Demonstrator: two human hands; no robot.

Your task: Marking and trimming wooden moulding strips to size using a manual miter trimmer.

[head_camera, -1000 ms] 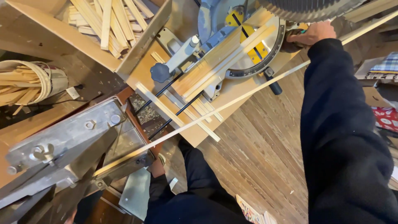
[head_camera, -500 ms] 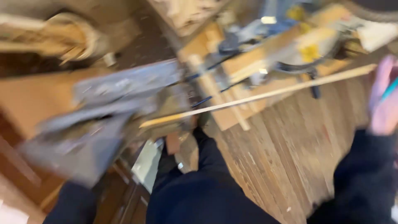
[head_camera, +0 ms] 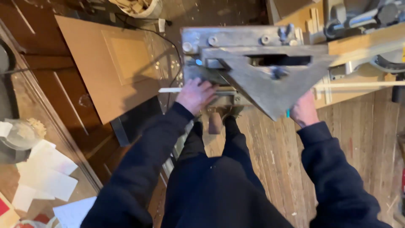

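A long thin wooden strip [head_camera: 358, 84] runs left to right, passing under a grey metal triangular bracket [head_camera: 270, 67] in front of me. My left hand [head_camera: 195, 95] is closed over the strip near its left end, whose pale tip [head_camera: 168, 90] sticks out past the fingers. At the bracket's lower right edge is my right hand [head_camera: 303, 110], its fingers partly hidden by the metal. It holds a small teal tool [head_camera: 287, 113], of which only a sliver shows. My dark sleeves and legs fill the lower frame.
A mitre saw on a wooden bench [head_camera: 371, 38] stands at the upper right. A brown panelled board [head_camera: 114, 63] lies on the floor to the left, with a cable across it. A bucket of wood scraps [head_camera: 139, 6] sits at the top, and loose papers [head_camera: 46, 173] at lower left.
My view has swung down and left. My right hand left the saw area and came to the bracket with the teal tool. My left hand now shows on the strip's left end.
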